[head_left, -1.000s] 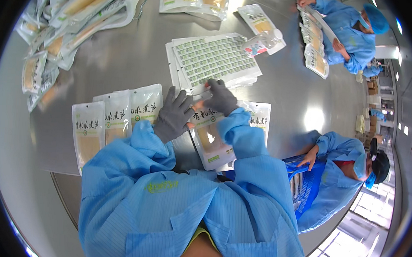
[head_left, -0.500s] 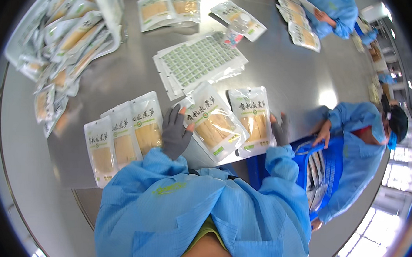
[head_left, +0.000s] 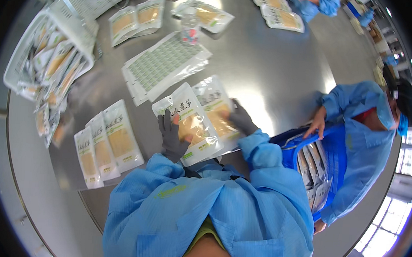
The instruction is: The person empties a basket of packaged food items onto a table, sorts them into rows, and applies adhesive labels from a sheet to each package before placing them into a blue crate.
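Note:
My left hand point(head_left: 172, 138), in a grey glove with bare fingertips, lies on the left side of a clear-fronted food pouch point(head_left: 197, 130). Its fingers are spread, and thumb and fingertips touch the front. The pouch holds pale yellow pieces and overlaps a second pouch point(head_left: 212, 98) behind its right side. At that second pouch's right edge is my right hand point(head_left: 242, 120), gloved alike, slightly blurred, fingers apart and touching it. To the left, three similar pouches point(head_left: 121, 135) lie overlapping in a row near the table edge.
Sticker sheets point(head_left: 162, 68) lie ahead, with a bottle point(head_left: 190, 27) at their far end. More pouches point(head_left: 138, 19) lie farther back. A white basket point(head_left: 16, 55) overflows with pouches at left. At right, a co-worker point(head_left: 361, 141) holds a blue crate point(head_left: 337, 161) of pouches.
My right hand has moved left, bringing the right pouch partly under the left one. My left hand stays at the left pouch. The whole view has shifted.

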`<state>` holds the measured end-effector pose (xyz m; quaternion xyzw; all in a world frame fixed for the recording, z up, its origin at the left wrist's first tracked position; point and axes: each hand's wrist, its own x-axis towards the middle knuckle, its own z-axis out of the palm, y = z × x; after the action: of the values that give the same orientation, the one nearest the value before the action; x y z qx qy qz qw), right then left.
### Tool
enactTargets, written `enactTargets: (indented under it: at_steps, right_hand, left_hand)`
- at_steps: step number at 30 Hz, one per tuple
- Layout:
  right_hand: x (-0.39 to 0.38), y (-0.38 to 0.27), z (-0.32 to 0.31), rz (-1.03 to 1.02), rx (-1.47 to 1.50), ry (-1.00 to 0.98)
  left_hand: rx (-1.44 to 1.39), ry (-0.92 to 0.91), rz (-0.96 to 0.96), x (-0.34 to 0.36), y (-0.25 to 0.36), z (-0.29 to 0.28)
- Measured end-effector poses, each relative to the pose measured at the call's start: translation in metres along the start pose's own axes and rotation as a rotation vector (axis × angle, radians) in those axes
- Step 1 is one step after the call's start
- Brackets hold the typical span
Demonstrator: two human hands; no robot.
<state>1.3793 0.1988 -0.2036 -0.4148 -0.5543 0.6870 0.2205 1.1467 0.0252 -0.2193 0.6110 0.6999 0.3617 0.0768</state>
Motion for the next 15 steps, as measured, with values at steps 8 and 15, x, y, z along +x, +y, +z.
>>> enactTargets:
  at_steps: [8,15]
  right_hand:
    - [-0.071,-0.011,0.019,0.016,0.158,0.032]
    - [-0.193,0.011,-0.043,-0.095,0.558,0.347]
  left_hand:
    - [-0.26,-0.149,0.281,0.021,0.054,0.043]
    - [-0.802,-0.265,0.021,0.04,0.17,0.076]
